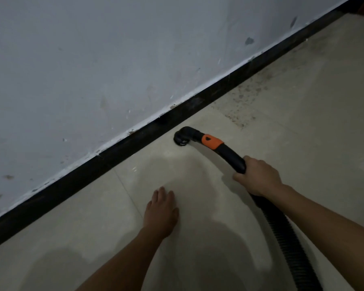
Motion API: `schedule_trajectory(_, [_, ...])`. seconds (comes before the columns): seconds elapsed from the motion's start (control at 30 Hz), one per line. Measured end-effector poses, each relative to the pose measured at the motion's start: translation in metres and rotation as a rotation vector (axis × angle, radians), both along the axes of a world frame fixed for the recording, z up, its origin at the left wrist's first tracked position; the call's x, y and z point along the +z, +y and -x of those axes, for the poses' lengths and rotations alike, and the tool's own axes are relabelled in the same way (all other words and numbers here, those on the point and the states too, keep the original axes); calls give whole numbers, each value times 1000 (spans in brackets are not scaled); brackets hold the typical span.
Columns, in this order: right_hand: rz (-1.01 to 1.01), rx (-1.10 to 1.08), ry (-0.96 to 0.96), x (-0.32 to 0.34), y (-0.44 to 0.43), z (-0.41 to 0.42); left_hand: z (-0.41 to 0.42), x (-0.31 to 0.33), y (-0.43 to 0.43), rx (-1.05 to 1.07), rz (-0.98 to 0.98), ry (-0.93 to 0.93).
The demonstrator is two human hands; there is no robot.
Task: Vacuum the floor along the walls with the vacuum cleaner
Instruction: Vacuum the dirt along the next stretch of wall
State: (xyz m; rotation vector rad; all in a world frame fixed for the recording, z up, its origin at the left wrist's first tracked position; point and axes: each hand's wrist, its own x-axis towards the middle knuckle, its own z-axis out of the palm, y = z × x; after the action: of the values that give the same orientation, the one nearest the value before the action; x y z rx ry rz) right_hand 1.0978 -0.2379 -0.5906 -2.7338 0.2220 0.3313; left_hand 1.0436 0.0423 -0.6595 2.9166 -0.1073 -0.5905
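- Right hand (257,177) is wrapped firmly round the black vacuum handle (232,157), fingers curled over the top.
- Ahead of that grip, past an orange collar (211,142), the round nozzle (180,140) is down on the pale tiled floor (303,133), just beside the black skirting (135,141) under the wall (93,70).
- Behind the grip, the ribbed hose (287,248) passes under the forearm and is cut off at the bottom edge.
- Left hand (161,211) is flat, fingers straight, holding nothing. I cannot tell whether it touches the tiles.
- Dirt speckles (244,97) lie beyond the nozzle along the skirting.
- The light is dim, the nozzle's underside is hidden and the vacuum body is out of view.
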Motion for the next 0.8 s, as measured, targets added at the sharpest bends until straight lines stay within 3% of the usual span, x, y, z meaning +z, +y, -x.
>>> schedule_trajectory(0.13, [-118, -77, -13, -10, -17, 5, -19, -3, -1, -34, -12, -48])
schedule_trajectory(0.27, [-264, -298, 25, -21, -78, 37, -58, -1, -24, -90, 14, -74])
schedule_trajectory(0.5, [-246, -558, -11, -25, -174, 74, -134, -23, -115, -88, 73, -157])
schedule_trajectory(0.63, [-265, -632, -71, -29, -195, 39, -167, -41, -141, 27, 93, -247])
schedule_trajectory(0.8, [-256, -563, -100, -38, -197, -43, -186, -56, -151, 113, 86, -371])
